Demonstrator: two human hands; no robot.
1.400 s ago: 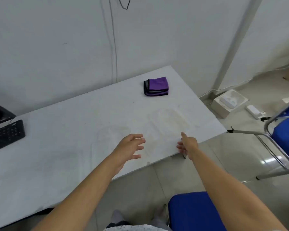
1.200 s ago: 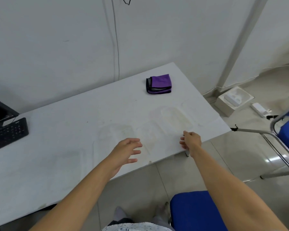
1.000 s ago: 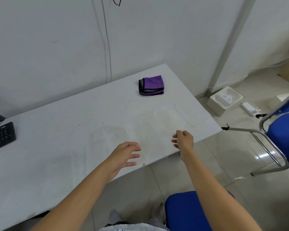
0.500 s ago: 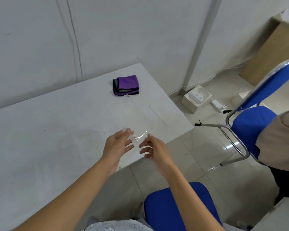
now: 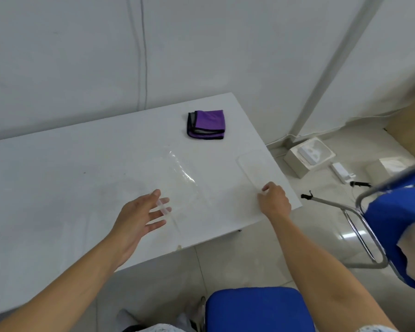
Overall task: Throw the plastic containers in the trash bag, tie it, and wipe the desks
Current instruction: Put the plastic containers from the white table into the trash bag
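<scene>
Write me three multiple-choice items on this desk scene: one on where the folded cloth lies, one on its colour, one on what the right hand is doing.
1. Where does the folded cloth lie on the desk?
A. Near the far right corner
B. At the near edge by the left hand
C. On the floor

2. What is the cloth's main colour?
A. Yellow
B. Purple
C. Red

3. What is the right hand doing?
A. Hanging below the desk
B. Resting on the blue chair
C. Closing on the near end of the clear lid

Answers:
1 A, the cloth sits close to the wall end, beyond both hands.
2 B, its top face is purple with dark edging.
3 C, the curled fingers meet the lid's near end by the desk's right edge, while the left hand holds a clear container.
</scene>
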